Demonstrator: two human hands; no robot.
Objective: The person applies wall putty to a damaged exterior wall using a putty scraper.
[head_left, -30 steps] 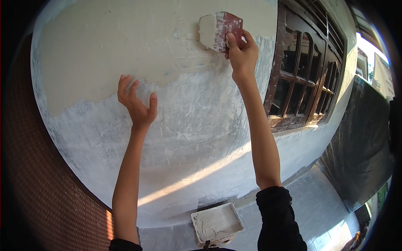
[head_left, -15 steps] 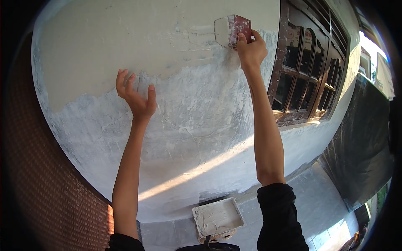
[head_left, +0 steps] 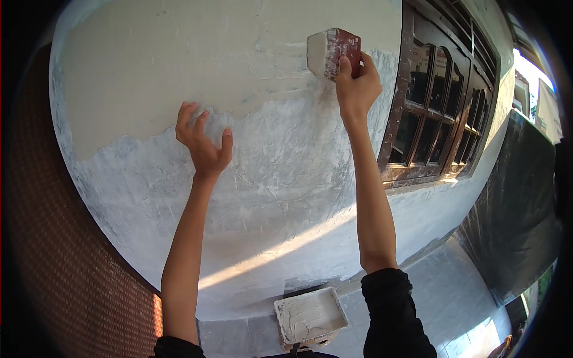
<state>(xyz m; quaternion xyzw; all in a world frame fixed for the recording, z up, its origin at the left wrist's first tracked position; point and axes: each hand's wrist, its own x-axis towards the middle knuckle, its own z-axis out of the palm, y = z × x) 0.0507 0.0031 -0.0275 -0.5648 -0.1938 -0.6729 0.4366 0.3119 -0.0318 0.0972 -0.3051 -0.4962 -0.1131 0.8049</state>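
Observation:
My right hand grips a dark red putty scraper, thumb pressed on its face, up near the window frame. Pale putty covers the left part of the scraper, which lies close over the wall. Smooth cream putty coats the upper wall; below it the surface is grey-white and rough. My left hand is raised at the lower edge of the cream coat, fingers apart and bent, holding nothing. Down by the foot of the wall is a white rectangular tray with putty in it.
A dark wooden window with glass panes borders the wall on the right. Beyond it leans a large black sheet. Brown woven matting lines the left side. Grey tiles cover the floor below.
The putty scraper in my right hand sits slightly lower in view, and its putty-covered face shows more fully. My left hand has shifted a little to the right, still open.

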